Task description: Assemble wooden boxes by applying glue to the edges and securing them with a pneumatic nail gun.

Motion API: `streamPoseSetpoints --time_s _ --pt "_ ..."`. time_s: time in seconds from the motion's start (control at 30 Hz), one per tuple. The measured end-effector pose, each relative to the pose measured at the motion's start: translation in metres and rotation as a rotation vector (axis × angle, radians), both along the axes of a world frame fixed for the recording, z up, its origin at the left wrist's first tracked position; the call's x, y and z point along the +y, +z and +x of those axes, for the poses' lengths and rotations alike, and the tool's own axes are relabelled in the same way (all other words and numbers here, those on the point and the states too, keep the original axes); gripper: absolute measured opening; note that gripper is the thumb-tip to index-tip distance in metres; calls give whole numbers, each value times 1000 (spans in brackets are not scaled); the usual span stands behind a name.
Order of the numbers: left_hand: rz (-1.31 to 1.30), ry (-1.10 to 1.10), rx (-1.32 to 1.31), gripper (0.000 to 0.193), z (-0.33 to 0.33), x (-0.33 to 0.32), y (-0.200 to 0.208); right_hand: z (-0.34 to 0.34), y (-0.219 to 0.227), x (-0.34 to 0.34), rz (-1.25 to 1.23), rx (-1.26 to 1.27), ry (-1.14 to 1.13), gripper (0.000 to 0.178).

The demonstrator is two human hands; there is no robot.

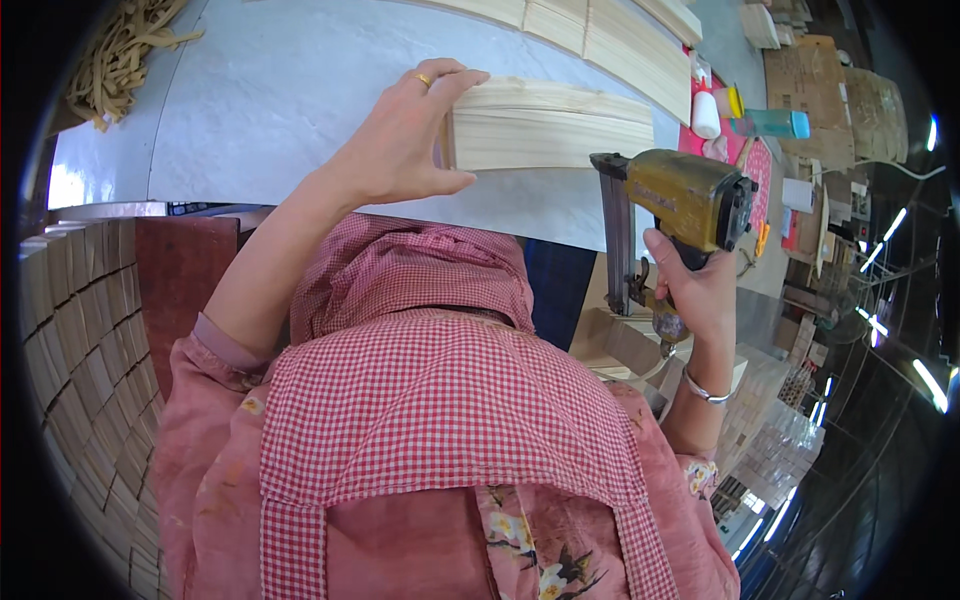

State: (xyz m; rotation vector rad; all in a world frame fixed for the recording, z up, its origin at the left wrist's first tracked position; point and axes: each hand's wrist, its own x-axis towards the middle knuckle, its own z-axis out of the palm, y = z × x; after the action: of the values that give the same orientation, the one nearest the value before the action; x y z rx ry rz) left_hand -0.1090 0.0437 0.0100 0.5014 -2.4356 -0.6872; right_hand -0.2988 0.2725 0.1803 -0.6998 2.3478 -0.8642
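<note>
Left hand (400, 150) clamps the wood block's (550, 128) left end, long axis sideways; right hand (695, 285) grips the nail gun (680, 200) just right of it, seemingly apart.

Wood block on the table, nail gun to its right

The left hand (405, 140) grips the left end of the wood block (550, 125) lying on the table (250, 90). The right hand (695, 290) holds the nail gun (680, 200) just right of and before the block. Planks (600, 30) lie behind; bottles (740, 115), perhaps glue, stand right.
</note>
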Motion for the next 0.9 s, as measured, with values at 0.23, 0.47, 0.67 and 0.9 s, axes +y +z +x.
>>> streamPoseSetpoints --time_s 0.23,0.47,0.67,0.9 --pt "313 -110 51 89 7 -4 -6 38 -12 -13 -6 -19 167 23" --pt "330 -102 65 88 5 -3 -13 60 -23 -30 -41 -45 240 28" --pt "320 -85 142 90 6 1 -17 66 -18 -39 75 -79 182 24" --pt "303 -86 174 91 3 0 -20 71 -15 -40 94 -107 147 23"
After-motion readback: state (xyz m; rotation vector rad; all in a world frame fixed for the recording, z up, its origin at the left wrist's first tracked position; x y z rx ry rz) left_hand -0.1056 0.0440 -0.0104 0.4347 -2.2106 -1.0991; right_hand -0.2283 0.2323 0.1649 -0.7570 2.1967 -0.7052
